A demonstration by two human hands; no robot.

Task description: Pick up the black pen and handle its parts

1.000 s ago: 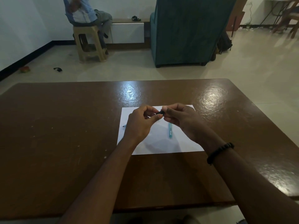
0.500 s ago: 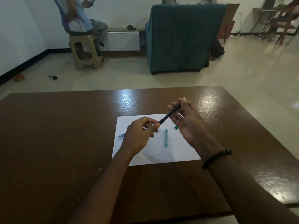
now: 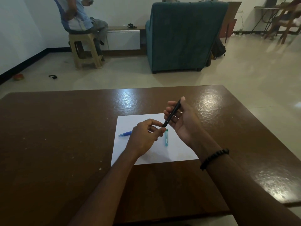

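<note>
A slim black pen [image 3: 172,114] lies slanted across the fingers of my right hand [image 3: 180,121], palm up, with the thumb against its upper end. My left hand [image 3: 146,137] pinches the pen's lower tip between thumb and fingers. Both hands hover over a white sheet of paper [image 3: 146,159] on the brown table [image 3: 57,136]. A blue pen [image 3: 125,133] lies on the sheet, partly hidden behind my left hand. A small teal tube [image 3: 166,138] lies on the sheet between my hands.
A teal armchair [image 3: 184,36] stands on the floor beyond the table. A person [image 3: 78,15] sits on a beige stool [image 3: 84,51] at the back left. A black bead bracelet [image 3: 213,158] is on my right wrist. Chairs stand at the far right.
My hands, pinched close together around the pen a second ago, have parted. The right hand turned palm up with the pen slanted across it, and the left keeps the lower tip.
</note>
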